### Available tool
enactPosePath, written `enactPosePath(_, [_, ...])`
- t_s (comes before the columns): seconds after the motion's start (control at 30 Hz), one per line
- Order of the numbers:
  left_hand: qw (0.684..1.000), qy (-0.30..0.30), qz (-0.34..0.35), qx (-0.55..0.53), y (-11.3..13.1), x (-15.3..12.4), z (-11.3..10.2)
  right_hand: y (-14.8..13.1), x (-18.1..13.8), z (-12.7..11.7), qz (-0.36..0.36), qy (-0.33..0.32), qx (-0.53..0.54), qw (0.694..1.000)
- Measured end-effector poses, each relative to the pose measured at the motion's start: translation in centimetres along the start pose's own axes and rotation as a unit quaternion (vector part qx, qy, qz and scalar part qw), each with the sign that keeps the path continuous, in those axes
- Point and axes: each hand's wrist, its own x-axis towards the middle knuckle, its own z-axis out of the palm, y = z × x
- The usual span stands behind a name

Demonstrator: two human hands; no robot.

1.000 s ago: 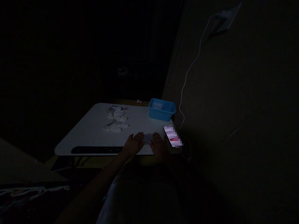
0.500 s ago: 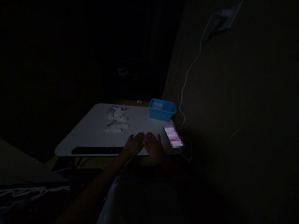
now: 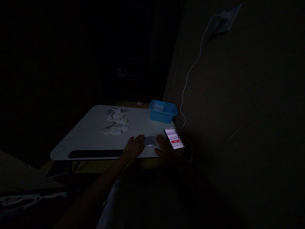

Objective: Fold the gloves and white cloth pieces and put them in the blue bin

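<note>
A small clear plastic bag (image 3: 150, 141) lies flat near the front edge of the white table (image 3: 81, 130). My left hand (image 3: 134, 147) rests on its left end, palm down with the fingers stretched out. On the other side, my right hand (image 3: 164, 146) lies with spread fingers at the bag's right end. Both hands press flat and grip nothing. Light catches the bag's lower edge; its ends are partly covered by my fingers. The scene is very dark, so finer detail is lost.
A blue basket (image 3: 161, 117) holding a pale packet stands at the back right. Near my right hand lies a lit phone (image 3: 173, 138). Several whitish, plastic-wrapped items (image 3: 115, 122) sit left of centre. A white cable (image 3: 186, 79) hangs along the right wall.
My hands were close together over the bag; they have moved apart, the right one to the right, uncovering the bag's middle. The whole view has shifted slightly.
</note>
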Motion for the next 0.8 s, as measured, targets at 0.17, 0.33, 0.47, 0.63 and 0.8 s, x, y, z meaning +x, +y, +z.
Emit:
enactPosePath(0.17, [1.0, -0.002, -0.004, -0.014, 0.1, 0.0, -0.1, -1.2, 1.1, -1.3, -0.093, -0.012, -0.005, 0.996])
enactPosePath(0.33, [0.999, -0.011, -0.01, -0.034, 0.0, -0.1, -0.1, -2.2, 2.4, -0.8, -0.078, -0.002, -0.019, 0.997])
enactPosePath(0.47, [0.998, 0.009, -0.01, -0.055, -0.1, -0.1, 0.1, -2.4, 2.6, -0.7, -0.036, 0.01, -0.026, 0.999])
enactPosePath(0.63, [0.991, 0.015, -0.027, -0.128, -0.5, 0.1, 0.2, -2.8, 2.8, -1.4, -0.009, -0.01, -0.007, 1.0])
enactPosePath(0.8, [0.915, 0.093, -0.101, -0.378, -1.5, 0.3, 0.2, -2.6, 3.3, -2.4, 0.017, 0.017, 0.092, 0.995])
